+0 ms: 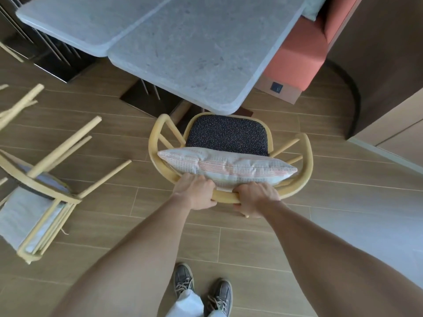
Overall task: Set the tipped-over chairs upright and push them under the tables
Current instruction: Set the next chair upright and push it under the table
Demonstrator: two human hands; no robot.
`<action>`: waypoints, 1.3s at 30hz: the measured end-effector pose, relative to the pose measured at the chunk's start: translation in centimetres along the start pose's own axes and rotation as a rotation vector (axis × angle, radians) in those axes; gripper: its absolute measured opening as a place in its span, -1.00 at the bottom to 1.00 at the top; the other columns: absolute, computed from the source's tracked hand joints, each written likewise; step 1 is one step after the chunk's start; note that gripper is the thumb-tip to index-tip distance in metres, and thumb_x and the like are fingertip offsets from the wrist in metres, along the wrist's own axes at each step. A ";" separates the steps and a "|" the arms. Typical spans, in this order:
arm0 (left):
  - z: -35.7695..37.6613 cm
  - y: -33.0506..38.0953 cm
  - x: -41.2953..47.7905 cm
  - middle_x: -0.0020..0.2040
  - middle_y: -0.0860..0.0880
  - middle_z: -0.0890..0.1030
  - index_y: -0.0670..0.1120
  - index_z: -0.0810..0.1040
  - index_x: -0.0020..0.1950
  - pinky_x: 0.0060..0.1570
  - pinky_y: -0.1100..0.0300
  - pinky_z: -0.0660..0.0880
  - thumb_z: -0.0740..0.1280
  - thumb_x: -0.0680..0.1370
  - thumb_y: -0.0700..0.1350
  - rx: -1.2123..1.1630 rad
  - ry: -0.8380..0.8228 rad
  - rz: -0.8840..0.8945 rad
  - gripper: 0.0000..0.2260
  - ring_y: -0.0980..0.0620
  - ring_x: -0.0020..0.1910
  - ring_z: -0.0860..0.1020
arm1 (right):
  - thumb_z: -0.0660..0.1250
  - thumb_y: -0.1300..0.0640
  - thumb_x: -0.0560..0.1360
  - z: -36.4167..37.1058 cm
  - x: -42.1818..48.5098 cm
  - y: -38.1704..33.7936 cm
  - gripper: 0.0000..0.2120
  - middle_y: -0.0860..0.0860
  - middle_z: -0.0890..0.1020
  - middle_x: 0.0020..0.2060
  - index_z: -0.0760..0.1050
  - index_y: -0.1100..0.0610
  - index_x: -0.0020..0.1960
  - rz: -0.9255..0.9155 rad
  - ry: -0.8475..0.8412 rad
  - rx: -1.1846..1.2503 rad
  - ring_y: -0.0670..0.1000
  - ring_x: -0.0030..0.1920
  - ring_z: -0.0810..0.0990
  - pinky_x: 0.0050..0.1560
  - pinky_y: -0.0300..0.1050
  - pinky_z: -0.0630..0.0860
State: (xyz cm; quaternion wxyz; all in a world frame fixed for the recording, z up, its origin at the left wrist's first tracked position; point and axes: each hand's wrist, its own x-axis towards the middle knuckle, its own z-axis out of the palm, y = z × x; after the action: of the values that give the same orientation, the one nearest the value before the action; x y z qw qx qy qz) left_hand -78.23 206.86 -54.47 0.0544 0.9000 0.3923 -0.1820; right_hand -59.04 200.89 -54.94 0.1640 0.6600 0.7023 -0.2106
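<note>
Upright pale-yellow wooden armchair (158,143), dark speckled seat, striped cushion (229,168): front edge just under grey stone desk (194,49). Left hand (196,193), right hand (254,197): both clamped on backrest rail. Second matching chair (45,179): tipped over, floor, left.

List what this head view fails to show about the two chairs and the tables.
- Upright yellow wooden chair: its legs are hidden beneath the dark speckled seat and striped cushion.
- Tipped-over yellow chair: cut off by the left edge.
- Grey stone tabletops: far ends cut off by the top edge.
- Left hand and right hand grip the backrest; fingertips curl out of sight.
</note>
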 end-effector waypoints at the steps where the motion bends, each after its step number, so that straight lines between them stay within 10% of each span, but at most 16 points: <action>1: -0.1 0.0 0.0 -0.10 0.01 0.70 0.08 0.69 0.19 -0.04 0.07 0.56 0.32 0.61 0.28 0.001 -0.002 0.001 -0.65 0.01 -0.17 0.62 | 0.31 -0.19 0.54 0.0 0.0 0.0 -0.74 -0.08 0.70 -0.11 0.62 -0.13 0.13 0.001 -0.001 0.001 0.06 -0.07 0.65 0.04 0.00 0.58; 20: 0.1 -1.5 -0.3 0.06 -0.06 0.73 0.09 0.63 0.35 -0.03 0.03 0.54 0.32 0.63 0.24 0.052 -0.036 0.062 -0.62 -0.10 0.01 0.70 | 0.28 -0.16 0.56 0.4 0.6 -1.0 -0.78 -0.09 0.59 -0.19 0.60 -0.10 0.10 -0.043 -0.005 -0.004 0.07 -0.14 0.59 -0.13 -0.04 0.44; 25: -0.8 -2.4 -3.7 0.28 0.04 0.66 0.18 0.60 0.41 0.36 -0.06 0.46 0.18 0.51 0.54 -0.387 0.040 -0.025 -0.35 -0.02 0.31 0.58 | 0.28 -0.44 0.48 -0.7 -1.6 -1.3 -0.48 -0.06 0.64 0.10 0.56 -0.12 0.24 -0.046 0.099 0.253 0.07 0.08 0.66 0.01 -0.02 0.54; 31: -7.8 -4.6 -15.0 0.38 0.05 0.59 0.16 0.49 0.44 0.51 -0.11 0.42 0.21 0.56 0.38 -1.612 0.735 -0.236 -0.46 0.10 0.39 0.56 | 0.28 -0.40 0.49 -9.2 -7.7 -7.4 -0.37 -0.12 0.67 0.27 0.57 -0.03 0.39 -0.195 0.487 1.203 -0.15 0.27 0.63 0.30 0.00 0.59; 34: -12.0 -6.1 -22.4 0.44 -0.06 0.57 0.17 0.41 0.51 0.46 -0.02 0.46 0.36 0.47 0.48 -1.784 1.030 -0.121 -0.30 -0.10 0.49 0.51 | 0.21 -0.35 0.60 -15.0 -11.8 -12.4 -0.39 -0.09 0.63 0.37 0.53 0.03 0.46 -0.473 0.653 1.329 -0.12 0.41 0.56 0.35 -0.14 0.51; 39: -16.8 -8.9 -34.8 0.51 -0.06 0.51 0.19 0.39 0.53 0.46 0.00 0.40 0.34 0.49 0.47 -1.628 1.278 0.026 -0.31 -0.16 0.57 0.42 | 0.19 -0.36 0.64 -21.6 -17.9 -22.0 -0.32 0.11 0.52 0.49 0.41 0.13 0.52 -0.889 0.720 1.353 0.14 0.53 0.47 0.52 0.18 0.39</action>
State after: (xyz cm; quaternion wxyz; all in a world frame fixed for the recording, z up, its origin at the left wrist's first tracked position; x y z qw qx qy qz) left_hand -101.65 193.12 -25.65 0.4300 0.5238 0.3426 0.6507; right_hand -78.61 195.69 -25.57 -0.5896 0.3080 0.6276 -0.4046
